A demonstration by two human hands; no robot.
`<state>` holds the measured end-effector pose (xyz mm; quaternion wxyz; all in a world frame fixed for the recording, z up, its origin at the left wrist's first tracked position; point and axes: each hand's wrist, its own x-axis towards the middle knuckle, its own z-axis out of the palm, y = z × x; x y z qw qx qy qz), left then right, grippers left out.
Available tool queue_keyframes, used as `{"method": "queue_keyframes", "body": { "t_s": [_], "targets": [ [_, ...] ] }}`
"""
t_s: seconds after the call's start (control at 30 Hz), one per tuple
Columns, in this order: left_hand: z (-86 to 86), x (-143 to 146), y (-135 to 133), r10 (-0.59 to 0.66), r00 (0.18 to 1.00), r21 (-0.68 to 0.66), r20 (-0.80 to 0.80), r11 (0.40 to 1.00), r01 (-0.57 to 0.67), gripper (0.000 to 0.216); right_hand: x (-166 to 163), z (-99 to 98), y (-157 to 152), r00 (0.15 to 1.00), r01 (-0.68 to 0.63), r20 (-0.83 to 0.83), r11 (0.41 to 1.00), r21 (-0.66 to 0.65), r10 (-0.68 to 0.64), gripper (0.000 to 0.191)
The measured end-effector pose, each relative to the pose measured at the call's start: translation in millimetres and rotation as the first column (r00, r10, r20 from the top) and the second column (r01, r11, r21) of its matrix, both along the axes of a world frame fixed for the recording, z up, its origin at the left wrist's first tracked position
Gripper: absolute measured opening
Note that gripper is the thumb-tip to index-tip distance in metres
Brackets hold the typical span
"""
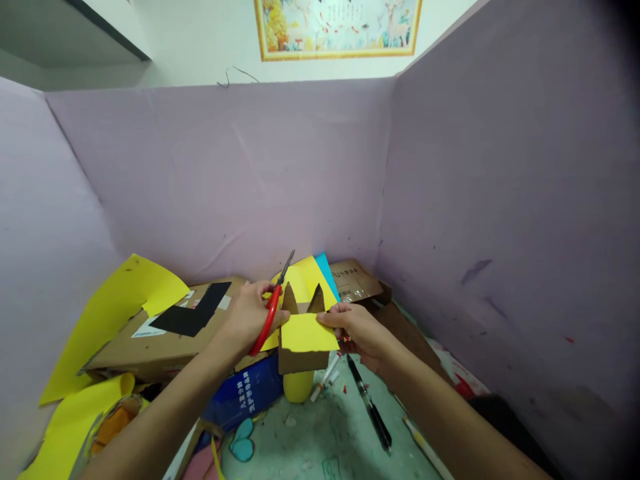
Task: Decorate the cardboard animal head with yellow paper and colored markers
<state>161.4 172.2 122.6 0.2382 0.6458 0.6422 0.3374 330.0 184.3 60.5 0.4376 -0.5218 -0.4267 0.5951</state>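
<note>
A small brown cardboard box shape (303, 362) with two pointed, ear-like tips stands between my hands, above a yellow rounded base (299, 388). Over its top lies a yellow paper piece (307, 335) with an uneven lower edge. My left hand (247, 312) is closed around red-handled scissors (271, 315), their blades pointing up and away; its thumb touches the left edge of the yellow piece. At the right edge, my right hand (363, 330) pinches the yellow piece between thumb and fingers. The box hides some of the base.
At left, a large cardboard box (175, 347) carries black paper (193, 317) and yellow sheets (107, 317). A blue package (250, 390) and blue cutout (243, 441) lie nearer. A black pen (370, 403) and brush (425, 445) lie at right. Lilac panels (250, 180) enclose the table.
</note>
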Motion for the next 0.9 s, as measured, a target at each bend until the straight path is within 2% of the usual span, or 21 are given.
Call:
{"method": "queue_keyframes", "body": {
  "t_s": [0.23, 0.4, 0.53, 0.73, 0.9],
  "targets": [
    [-4.5, 0.6, 1.8, -0.018, 0.993, -0.109, 0.116, 0.994, 0.031, 0.035, -2.7, -2.6, 7.1, 0.999, -0.009, -0.048, 0.997, -0.073, 0.006, 0.016],
    [-19.2, -9.6, 6.0, -0.052, 0.967, -0.153, 0.251, 0.984, 0.092, 0.014, -1.9, -11.5, 10.9, 0.999, -0.028, -0.043, 0.995, -0.091, 0.024, 0.013],
    [-24.9, -23.3, 6.8, -0.042, 0.944, -0.136, 0.328, 0.987, 0.091, 0.013, 0.7, -16.9, 11.1, 0.998, -0.053, -0.029, 0.995, -0.080, 0.051, 0.015],
    [-22.4, -25.7, 1.8, -0.067, 0.940, -0.153, 0.333, 0.980, 0.124, 0.014, 3.0, -19.0, 13.1, 0.998, -0.057, 0.015, 0.996, -0.072, 0.058, 0.019],
    [-31.6, -18.2, 8.1, -0.070, 0.945, -0.190, 0.319, 0.972, 0.137, 0.015, -0.1, -16.3, 12.6, 0.998, -0.036, 0.051, 0.997, -0.066, 0.040, 0.017]
  ]
}}
